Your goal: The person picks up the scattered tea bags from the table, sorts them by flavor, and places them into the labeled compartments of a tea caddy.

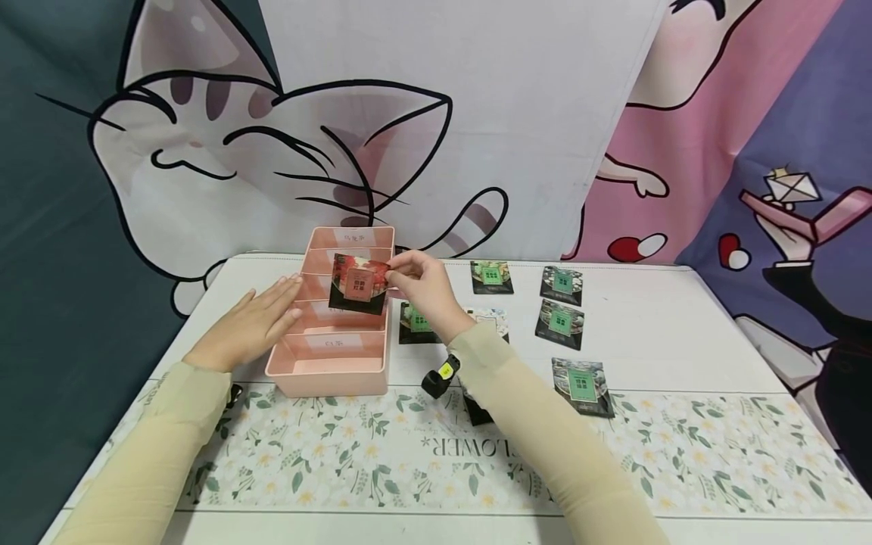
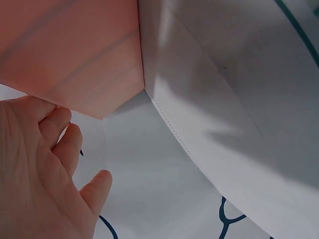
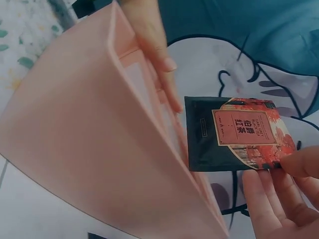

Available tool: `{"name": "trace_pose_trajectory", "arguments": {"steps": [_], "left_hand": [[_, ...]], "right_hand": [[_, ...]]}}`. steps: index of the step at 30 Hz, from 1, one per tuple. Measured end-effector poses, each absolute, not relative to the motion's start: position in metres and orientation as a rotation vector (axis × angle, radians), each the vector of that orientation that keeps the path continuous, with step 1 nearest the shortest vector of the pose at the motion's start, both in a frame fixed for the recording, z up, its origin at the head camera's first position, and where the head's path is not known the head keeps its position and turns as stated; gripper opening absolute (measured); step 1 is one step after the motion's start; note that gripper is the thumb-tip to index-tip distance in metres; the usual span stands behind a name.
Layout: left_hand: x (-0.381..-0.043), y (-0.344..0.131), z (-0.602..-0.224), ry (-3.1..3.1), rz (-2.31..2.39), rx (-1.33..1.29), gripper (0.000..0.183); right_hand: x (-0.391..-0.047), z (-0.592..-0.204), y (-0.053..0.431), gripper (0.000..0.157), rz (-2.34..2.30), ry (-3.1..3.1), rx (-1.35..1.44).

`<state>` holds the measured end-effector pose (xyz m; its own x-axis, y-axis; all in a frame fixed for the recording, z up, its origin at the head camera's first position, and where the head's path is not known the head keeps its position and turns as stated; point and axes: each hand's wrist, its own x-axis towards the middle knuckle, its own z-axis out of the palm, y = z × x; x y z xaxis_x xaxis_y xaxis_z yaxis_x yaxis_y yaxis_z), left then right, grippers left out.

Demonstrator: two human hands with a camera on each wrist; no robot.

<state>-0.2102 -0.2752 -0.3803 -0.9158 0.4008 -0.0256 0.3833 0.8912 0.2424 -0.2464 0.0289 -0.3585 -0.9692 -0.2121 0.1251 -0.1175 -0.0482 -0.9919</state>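
My right hand (image 1: 431, 291) pinches a red and black tea bag sachet (image 1: 359, 284) by its edge, thumb on one face and fingers on the other. The sachet hangs over the middle compartments of a pink divided box (image 1: 328, 384), with its printed label facing up in the right wrist view. Against the box's left side lies my left hand (image 1: 248, 324), its fingers extended and fingertips at the rim. White labels mark the compartments, and the front compartment (image 1: 330, 366) shows a bare floor. In the left wrist view, that hand's fingers touch the box wall (image 2: 94, 64).
Right of the box lie several sachets with green labels, among them one at the back (image 1: 492, 278) and one nearer the front (image 1: 582, 386). A pale sachet (image 1: 496, 316) is partly behind my right forearm. A floral mat (image 1: 327, 462) runs along the table front.
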Motion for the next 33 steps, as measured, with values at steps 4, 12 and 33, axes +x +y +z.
{"name": "trace_pose_trajectory", "arguments": {"steps": [4,12,33], "left_hand": [[-0.211,-0.276,-0.381,2.979,0.365,0.62,0.068],[-0.211,-0.278,-0.384,2.985,0.413,0.612,0.069],[-0.213,-0.278,-0.385,2.99,0.385,0.621,0.069]], "right_hand": [[-0.246,-0.365,0.021,0.009,-2.071,2.275,-0.439],[-0.244,-0.372,0.008,0.007,-1.82,2.57,-0.532],[-0.236,-0.372,-0.015,0.013,-1.04,3.039,-0.885]]}}
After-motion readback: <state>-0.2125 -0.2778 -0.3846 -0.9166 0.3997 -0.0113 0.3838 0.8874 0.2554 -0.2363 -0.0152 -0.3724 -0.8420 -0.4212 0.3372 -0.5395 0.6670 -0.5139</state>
